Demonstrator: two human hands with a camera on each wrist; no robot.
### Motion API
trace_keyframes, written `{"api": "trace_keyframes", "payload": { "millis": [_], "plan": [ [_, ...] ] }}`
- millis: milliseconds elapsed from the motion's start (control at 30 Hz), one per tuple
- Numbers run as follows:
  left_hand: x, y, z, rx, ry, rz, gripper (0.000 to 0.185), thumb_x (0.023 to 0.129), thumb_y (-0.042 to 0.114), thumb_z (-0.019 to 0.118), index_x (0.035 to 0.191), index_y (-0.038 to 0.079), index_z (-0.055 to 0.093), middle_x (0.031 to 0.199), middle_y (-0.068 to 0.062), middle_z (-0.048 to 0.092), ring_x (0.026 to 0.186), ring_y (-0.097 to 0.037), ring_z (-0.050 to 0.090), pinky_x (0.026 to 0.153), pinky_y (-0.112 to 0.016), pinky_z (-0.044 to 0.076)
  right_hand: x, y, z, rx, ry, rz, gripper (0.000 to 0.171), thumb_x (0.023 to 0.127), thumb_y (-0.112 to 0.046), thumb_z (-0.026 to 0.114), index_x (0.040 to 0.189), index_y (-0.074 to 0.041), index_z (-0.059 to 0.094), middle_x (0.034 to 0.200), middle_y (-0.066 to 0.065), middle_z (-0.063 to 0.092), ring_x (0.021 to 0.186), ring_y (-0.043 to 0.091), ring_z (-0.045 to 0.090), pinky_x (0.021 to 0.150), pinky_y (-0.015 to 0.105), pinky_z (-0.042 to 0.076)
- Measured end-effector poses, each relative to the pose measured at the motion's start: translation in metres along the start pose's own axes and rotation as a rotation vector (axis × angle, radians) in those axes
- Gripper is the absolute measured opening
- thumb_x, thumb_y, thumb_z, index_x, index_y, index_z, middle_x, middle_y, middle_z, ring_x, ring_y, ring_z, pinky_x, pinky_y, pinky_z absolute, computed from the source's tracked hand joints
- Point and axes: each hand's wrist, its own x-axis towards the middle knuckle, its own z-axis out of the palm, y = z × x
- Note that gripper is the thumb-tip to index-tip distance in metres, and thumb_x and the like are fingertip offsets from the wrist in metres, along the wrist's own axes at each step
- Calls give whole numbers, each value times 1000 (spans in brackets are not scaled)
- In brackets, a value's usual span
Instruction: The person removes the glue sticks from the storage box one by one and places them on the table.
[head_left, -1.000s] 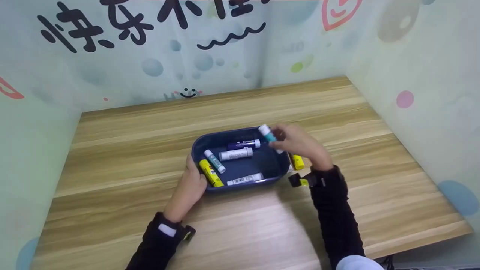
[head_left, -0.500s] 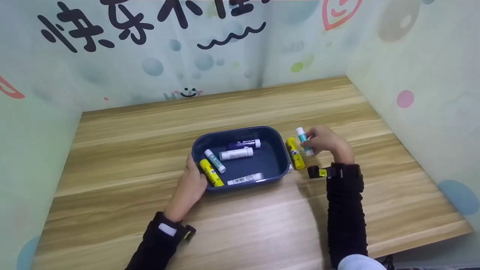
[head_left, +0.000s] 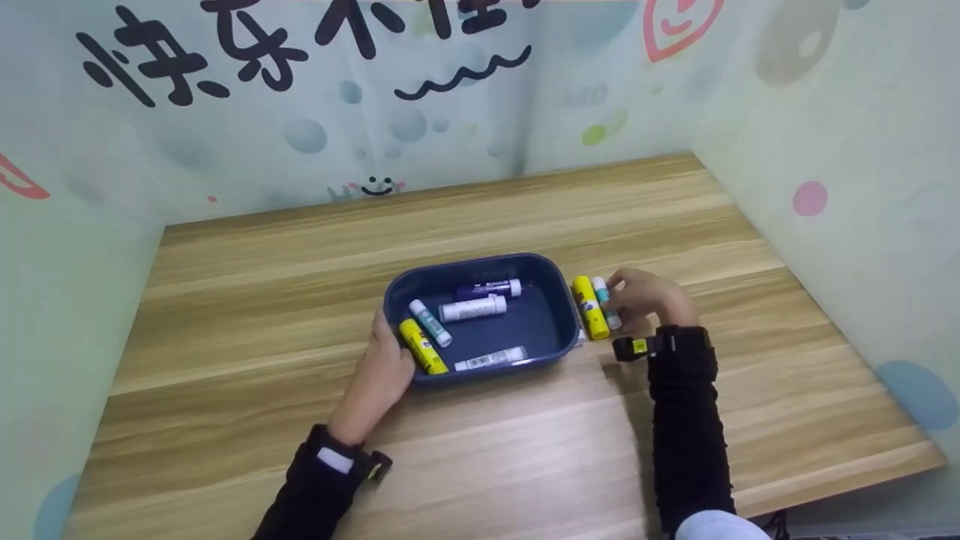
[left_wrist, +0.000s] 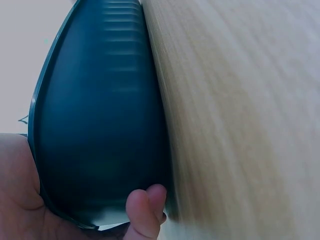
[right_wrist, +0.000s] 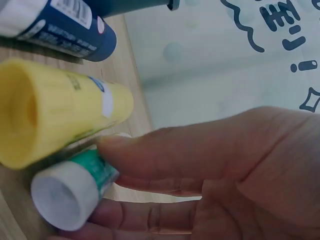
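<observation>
Your right hand (head_left: 645,300) rests on the wooden table (head_left: 525,450) just right of the dark blue tray (head_left: 551,281). Its fingers (right_wrist: 165,155) are curled round a glue stick with a green label and white cap (head_left: 604,300), thumb on top and the other fingers beneath. That stick lies flat on the table, touching the right side of a yellow glue stick (head_left: 590,306), which lies parallel to it between the stick and the tray wall. In the right wrist view a third stick with a dark blue label (right_wrist: 55,27) shows beyond the yellow one.

Your left hand (head_left: 382,367) grips the tray's near left corner: the thumb lies over the rim and, in the left wrist view, one fingertip (left_wrist: 145,210) presses against the outer wall while the palm cups the corner.

Inside the tray lie five more sticks: a yellow one (head_left: 422,345) and a green-and-white one (head_left: 430,322) at the near left, a white one (head_left: 472,307) and a purple-labelled one (head_left: 491,287) toward the far side, and a white one (head_left: 491,358) along the near wall. Printed panels with black characters (head_left: 225,52) stand round the table's far, left and right edges.
</observation>
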Motion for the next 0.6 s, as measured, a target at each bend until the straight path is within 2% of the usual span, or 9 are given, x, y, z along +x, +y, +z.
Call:
{"api": "trace_keyframes", "payload": {
  "millis": [167, 333, 467, 600],
  "plan": [
    [-1, 0, 0, -8, 8, 16, 72, 89, 5, 38, 145, -6, -5, 149, -32, 16, 136, -39, 27, 111, -48, 24, -5, -3, -2, -8, 13, 1, 49, 88, -6, 53, 131, 10, 34, 110, 30, 54, 80, 25, 63, 74, 35, 56],
    [-1, 0, 0, -7, 11, 12, 72, 89, 6, 39, 146, -5, -5, 149, -31, 16, 135, -39, 28, 111, -48, 25, -16, -13, -5, -61, 108, 2, 56, 92, -16, 52, 138, 6, 29, 122, 31, 50, 101, 37, 57, 90, 45, 48],
    [-2, 0, 0, -10, 13, 10, 73, 89, 6, 39, 146, -4, -5, 149, -31, 16, 135, -39, 28, 111, -48, 25, -22, -27, -3, -104, 229, -95, 55, 94, -21, 50, 138, 4, 32, 129, 31, 45, 114, 43, 49, 95, 52, 42],
    [-2, 0, 0, -16, 12, 16, 73, 88, 6, 39, 146, -4, -5, 150, -30, 15, 136, -38, 27, 111, -48, 24, -25, -49, 9, -143, 325, -266, 49, 93, -17, 52, 136, 1, 37, 135, 27, 42, 124, 41, 41, 101, 53, 37]
  ]
}}
